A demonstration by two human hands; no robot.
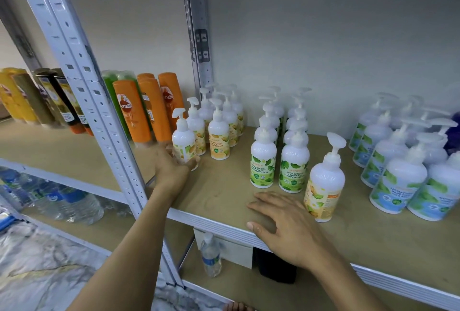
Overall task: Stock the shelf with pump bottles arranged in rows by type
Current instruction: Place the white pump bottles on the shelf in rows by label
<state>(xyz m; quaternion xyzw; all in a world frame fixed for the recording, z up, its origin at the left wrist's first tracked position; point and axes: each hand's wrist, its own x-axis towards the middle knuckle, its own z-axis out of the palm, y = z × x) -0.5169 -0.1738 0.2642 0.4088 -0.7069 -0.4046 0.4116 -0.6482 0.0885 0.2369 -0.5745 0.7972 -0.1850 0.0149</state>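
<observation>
My left hand (171,166) grips the base of a yellow-label pump bottle (183,136) at the front of the yellow-label rows (219,134) on the wooden shelf (224,186). My right hand (283,223) lies flat and open on the shelf's front edge. Just right of its fingers stands a lone yellow-label pump bottle (323,181), tilted slightly, not touched. Behind it stand two rows of green-label pump bottles (278,158). Blue-label pump bottles (398,161) fill the right side in rows.
Orange, green and dark shampoo bottles (139,109) stand in the neighbouring bay, left of the grey upright post (99,111). Water bottles (62,201) lie on the lower shelf, and one small water bottle (211,254) stands below the shelf edge.
</observation>
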